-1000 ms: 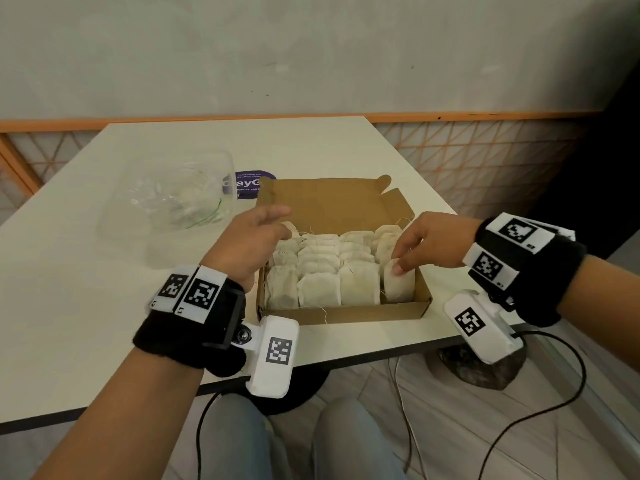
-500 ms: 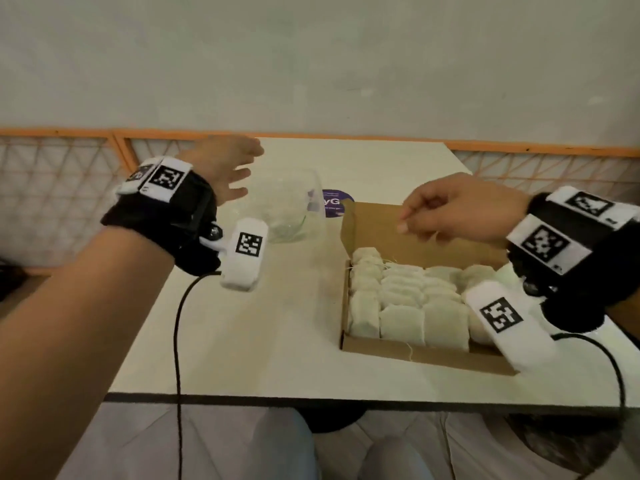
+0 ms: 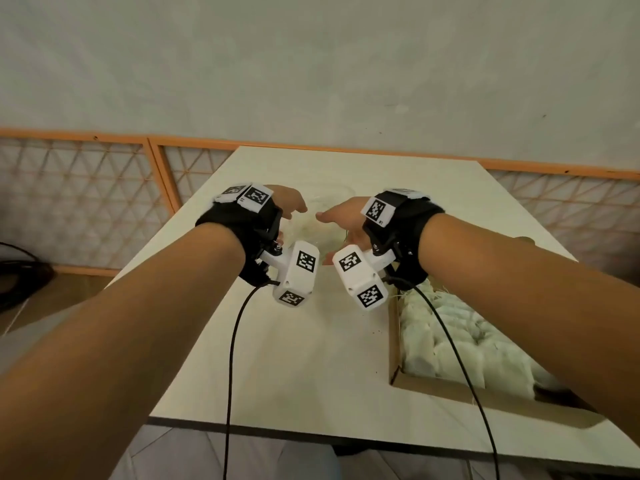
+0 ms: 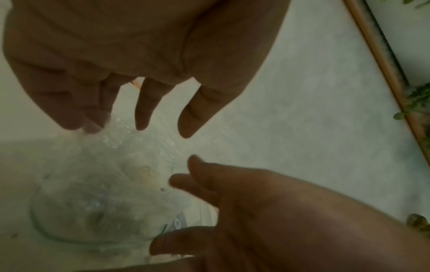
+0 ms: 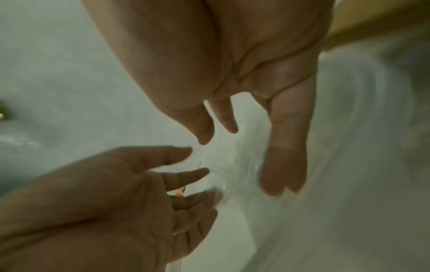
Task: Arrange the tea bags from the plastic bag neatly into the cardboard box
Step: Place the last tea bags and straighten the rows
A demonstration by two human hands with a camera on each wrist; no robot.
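Reaching over the plastic bag (image 3: 327,223) at the table's far middle, the left hand (image 3: 289,204) and right hand (image 3: 341,216) hover with fingers spread, gripping nothing. The cardboard box (image 3: 394,341), nearer than the bag and to its right, already holds packed rows of tea bags (image 3: 450,337). Judging by the nearly slack bag, few remain.

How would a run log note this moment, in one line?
left hand: open | right hand: open | both at plastic bag | cardboard box: nearly full
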